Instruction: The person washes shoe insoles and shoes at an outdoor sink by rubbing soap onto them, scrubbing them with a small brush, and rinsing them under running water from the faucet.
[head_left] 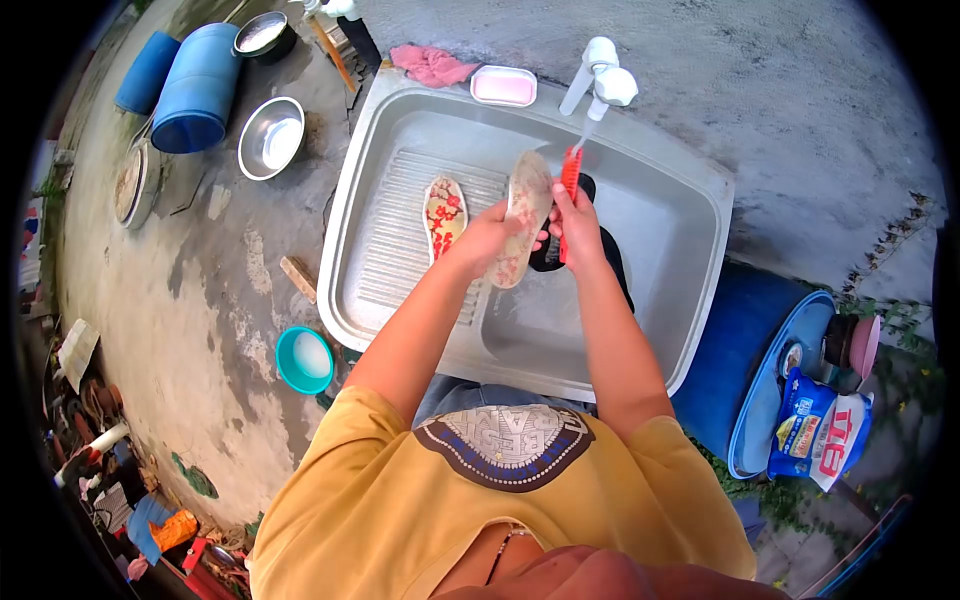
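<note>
My left hand (pixel 488 237) is closed around the edge of a pale, wet-looking insole (pixel 530 185) with a faded pattern, held up over the sink (pixel 345 240). Close on its right, my right hand (pixel 578 222) grips a red brush (pixel 570 172), its upper end under a thin stream from the white tap (pixel 600 75). A second insole with red flowers (pixel 444 212) lies on the ribbed drainboard left of my hands. Behind and below my right hand, black items (pixel 613 262), perhaps shoes, rest in the basin, partly hidden by my hand and forearm.
On the sink's back rim are a pink cloth (pixel 430 66) and a soap dish (pixel 503 86) with pink soap. Blue barrels (pixel 198 85), a metal bowl (pixel 272 138) and a teal basin (pixel 304 360) stand left. To the right, a blue packet (pixel 818 428) sits by a blue drum (pixel 740 365).
</note>
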